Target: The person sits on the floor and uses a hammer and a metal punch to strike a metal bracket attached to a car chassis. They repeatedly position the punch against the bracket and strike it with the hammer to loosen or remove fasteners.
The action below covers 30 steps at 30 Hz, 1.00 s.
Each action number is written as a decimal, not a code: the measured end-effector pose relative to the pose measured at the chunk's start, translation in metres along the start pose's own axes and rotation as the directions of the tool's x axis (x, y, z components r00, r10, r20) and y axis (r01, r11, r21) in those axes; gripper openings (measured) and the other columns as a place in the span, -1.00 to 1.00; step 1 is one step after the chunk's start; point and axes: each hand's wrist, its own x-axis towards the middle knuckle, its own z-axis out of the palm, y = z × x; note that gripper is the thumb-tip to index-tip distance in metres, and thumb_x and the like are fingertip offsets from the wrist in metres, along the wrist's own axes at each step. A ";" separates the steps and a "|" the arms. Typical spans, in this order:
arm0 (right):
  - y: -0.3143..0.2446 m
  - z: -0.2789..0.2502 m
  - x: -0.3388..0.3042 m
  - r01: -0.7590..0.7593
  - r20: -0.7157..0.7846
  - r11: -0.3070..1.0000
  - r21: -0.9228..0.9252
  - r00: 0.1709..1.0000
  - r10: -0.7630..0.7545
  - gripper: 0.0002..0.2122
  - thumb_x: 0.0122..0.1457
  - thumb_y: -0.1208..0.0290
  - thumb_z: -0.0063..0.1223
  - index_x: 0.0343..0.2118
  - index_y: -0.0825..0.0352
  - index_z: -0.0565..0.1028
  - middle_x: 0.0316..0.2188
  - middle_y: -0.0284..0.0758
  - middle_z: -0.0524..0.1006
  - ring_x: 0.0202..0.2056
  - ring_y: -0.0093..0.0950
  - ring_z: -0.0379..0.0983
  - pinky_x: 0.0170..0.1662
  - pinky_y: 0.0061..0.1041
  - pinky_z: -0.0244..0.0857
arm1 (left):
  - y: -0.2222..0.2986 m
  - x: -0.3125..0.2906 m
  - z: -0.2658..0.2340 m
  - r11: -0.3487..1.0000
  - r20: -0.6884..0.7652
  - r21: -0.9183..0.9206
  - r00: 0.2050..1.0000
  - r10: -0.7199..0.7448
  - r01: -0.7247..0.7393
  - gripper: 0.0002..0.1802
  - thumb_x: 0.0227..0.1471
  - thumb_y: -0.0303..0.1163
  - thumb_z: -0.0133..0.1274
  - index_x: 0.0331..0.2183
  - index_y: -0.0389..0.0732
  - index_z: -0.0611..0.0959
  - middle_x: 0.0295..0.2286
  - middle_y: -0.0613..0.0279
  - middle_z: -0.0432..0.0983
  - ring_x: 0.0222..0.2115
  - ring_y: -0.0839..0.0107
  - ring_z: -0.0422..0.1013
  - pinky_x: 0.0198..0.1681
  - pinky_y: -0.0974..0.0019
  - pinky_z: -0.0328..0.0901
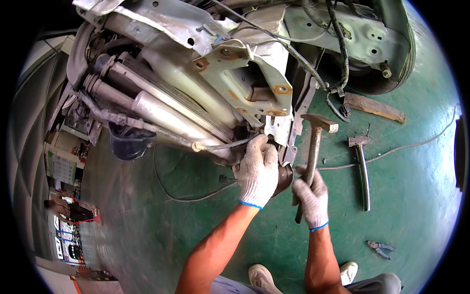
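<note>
Both my hands wear white knit gloves with blue cuffs. In my right hand (313,198) is a hammer (312,152), held upright by its handle with the metal head at the top. My left hand (259,169) reaches up to the lower end of the car's bare front frame, just below a rusty-spotted metal bracket (267,95). Its fingers are closed at the metal there, and what they grip is partly hidden. A brown curved metal piece (284,180) shows between my two hands. The hammer head is to the right of the frame, apart from it.
On the green floor (196,235) at right lie a second hammer (363,171), a wooden block (374,107), blue-handled pliers (380,249) and a long thin cable (406,147). Wiring (338,59) hangs from the car. Radiator parts (161,112) fill the upper left. Another person (73,208) is far left.
</note>
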 end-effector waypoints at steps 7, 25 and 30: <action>-0.003 -0.038 0.005 0.122 -0.055 0.955 -0.270 0.988 -0.141 -0.73 0.28 0.43 0.17 -0.02 0.44 0.55 -0.53 -0.45 0.47 -0.58 -0.69 0.36 -0.50 -0.61 0.26 | 0.009 -0.003 -0.030 0.808 0.014 0.559 0.976 0.216 -0.187 -0.31 0.17 -0.17 0.13 0.27 -0.12 0.37 -0.32 0.03 0.68 -0.43 -0.07 0.60 -0.34 -0.11 0.48; -0.120 0.047 0.025 0.637 0.662 -0.308 -0.707 0.749 0.028 -0.69 0.25 0.21 0.22 -0.14 0.37 0.52 -0.46 -0.10 0.61 -0.43 -0.08 0.61 -0.35 -0.18 0.46 | -0.051 0.013 -0.032 0.771 0.022 0.530 0.915 0.403 -0.352 -0.16 0.19 0.04 0.02 0.35 -0.21 0.28 -0.42 0.05 0.56 -0.59 0.28 0.56 -0.65 0.15 0.42; -0.124 0.071 0.021 0.564 0.579 -0.445 -0.695 0.807 0.117 -0.69 0.29 0.17 0.15 -0.18 0.36 0.49 -0.51 -0.08 0.59 -0.46 -0.06 0.59 -0.39 -0.14 0.44 | -0.086 0.010 -0.018 0.744 -0.105 0.478 0.811 0.575 -0.466 -0.10 0.12 -0.02 0.13 0.38 -0.14 0.26 -0.52 0.23 0.46 -0.59 0.40 0.49 -0.60 0.23 0.42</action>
